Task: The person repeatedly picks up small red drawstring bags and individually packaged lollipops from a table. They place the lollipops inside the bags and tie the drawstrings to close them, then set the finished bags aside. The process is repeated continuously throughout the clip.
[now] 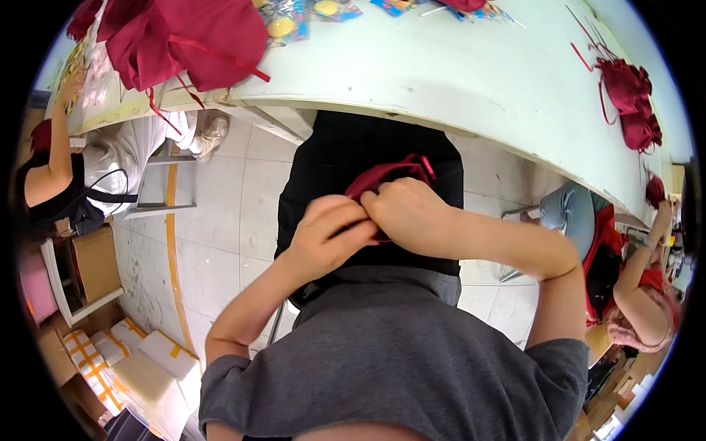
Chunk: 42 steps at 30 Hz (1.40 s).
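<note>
A dark red fabric pouch (380,175) lies over my lap, just in front of my waist. My right hand (405,212) grips it from the right, with thumb and fingers pinching the cloth. From the left my left hand (333,234) meets it, fingers curled against the pouch edge and slightly blurred. The two hands nearly touch and hide the pouch's middle. A shiny red ribbon end (428,165) sticks out at its far right.
On the white table (419,71) ahead lie a heap of red pouches (193,44), plastic packets (287,25) and filled drawstring pouches (626,91). Co-workers sit at left (55,176) and right (634,286). Taped white parcels (143,358) stand low at left.
</note>
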Tool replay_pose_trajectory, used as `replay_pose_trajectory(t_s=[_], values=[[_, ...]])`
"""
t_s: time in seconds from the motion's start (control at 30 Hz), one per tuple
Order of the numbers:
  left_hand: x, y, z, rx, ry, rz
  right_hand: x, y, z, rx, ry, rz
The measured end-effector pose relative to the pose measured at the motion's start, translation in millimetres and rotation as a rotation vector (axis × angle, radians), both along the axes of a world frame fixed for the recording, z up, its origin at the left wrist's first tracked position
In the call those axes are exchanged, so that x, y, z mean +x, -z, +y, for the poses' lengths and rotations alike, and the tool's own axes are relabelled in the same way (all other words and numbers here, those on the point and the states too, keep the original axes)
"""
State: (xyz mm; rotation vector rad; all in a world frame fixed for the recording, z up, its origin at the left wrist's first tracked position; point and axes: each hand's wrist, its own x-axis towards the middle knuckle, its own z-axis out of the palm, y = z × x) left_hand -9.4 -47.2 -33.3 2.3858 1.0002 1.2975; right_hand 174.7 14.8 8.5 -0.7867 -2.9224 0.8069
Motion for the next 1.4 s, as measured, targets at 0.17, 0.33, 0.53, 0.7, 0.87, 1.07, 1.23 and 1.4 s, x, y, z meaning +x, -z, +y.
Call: replay_pose_trajectory(t_s=[0.17,0.33,0.53,0.7,0.87,1.07,1.23,1.4], values=[[-11.2,44.3,-15.4,-0.631,-0.202,-0.101,-0.5,36.5,-19.1,0.055,0.241,0.244],[7.6,50.5,-9.1,-0.489,-0.220,0.003,6.5,39.8,-20.7,-0.062,0.398,0.451],[29.8,44.5,-13.4,-0.464,-0.363,0.101,8.1,30.3,-15.9,-0.281,0.533,0.310],[12.9,41.6,-12.3,-0.510,-0.262,0.013,16.5,21.0,-3.7,-0.149,0.368,0.420],[11.1,29.5,-8.9,-0.521,-0.221,0.052,12.1,9.6,-9.6,-0.022,0.102,0.314],[20.3,26.5,-10.1,-0.509,-0.159,0.057,6.6,15.1,-2.2,0.089,0.042,0.183],[8.9,28.9,-16.1,-0.692,-0.372,-0.225,15.0,31.7,-0.9,0.188,0.069,0.233],[1.6,6.5,-34.8,-0.502,-0.323,-0.070,11.0,27.7,-14.6,0.372,0.213,0.345]])
